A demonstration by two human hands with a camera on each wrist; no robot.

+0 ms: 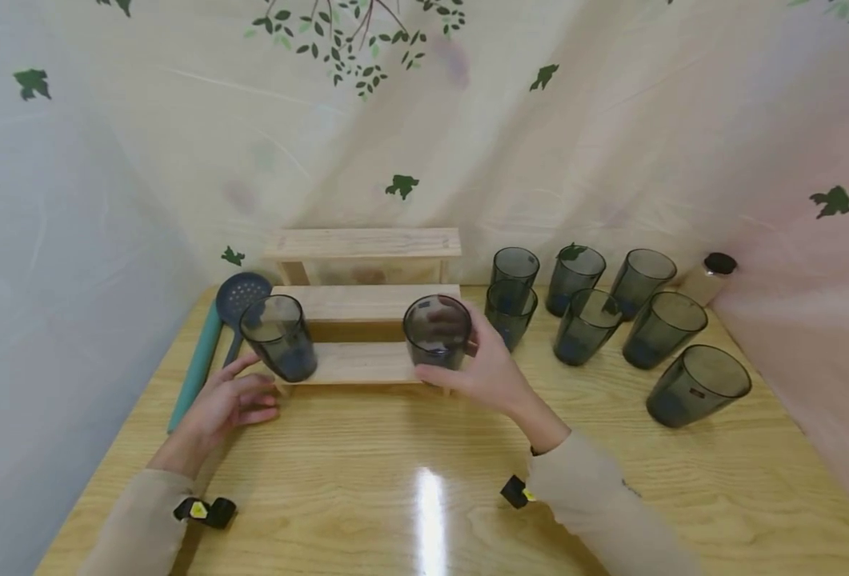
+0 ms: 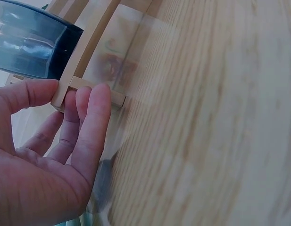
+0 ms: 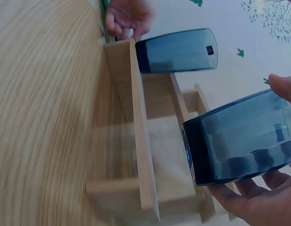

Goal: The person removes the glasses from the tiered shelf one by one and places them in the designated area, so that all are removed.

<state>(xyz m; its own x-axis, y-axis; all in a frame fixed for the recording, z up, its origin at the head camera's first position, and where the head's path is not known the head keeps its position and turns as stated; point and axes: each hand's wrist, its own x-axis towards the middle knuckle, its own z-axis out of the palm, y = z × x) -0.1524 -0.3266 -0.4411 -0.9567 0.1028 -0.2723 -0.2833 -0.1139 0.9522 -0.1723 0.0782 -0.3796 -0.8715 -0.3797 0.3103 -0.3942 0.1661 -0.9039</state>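
My right hand (image 1: pixel 485 364) grips a smoky grey drinking glass (image 3: pixel 249 136), thumb on one side and fingers on the other. The glass is held tilted above the right part of the tiered wooden rack (image 1: pixel 366 364), with its base toward the lowest shelf. A second matching glass (image 1: pixel 280 340) stands on the left end of that shelf. Beside it, my left hand (image 1: pixel 226 404) pinches the left end of the rack's lowest shelf between thumb and fingers. In the left wrist view, this glass (image 2: pixel 34 40) is just above the thumb.
Several more grey glasses (image 1: pixel 586 324) stand on the table (image 1: pixel 366 480) to the right of the rack. Behind them is a jar with a black lid (image 1: pixel 719 264). A dark slotted spoon (image 1: pixel 240 300) and a teal rolling-pin-like rod (image 1: pixel 197 368) lie left of the rack.
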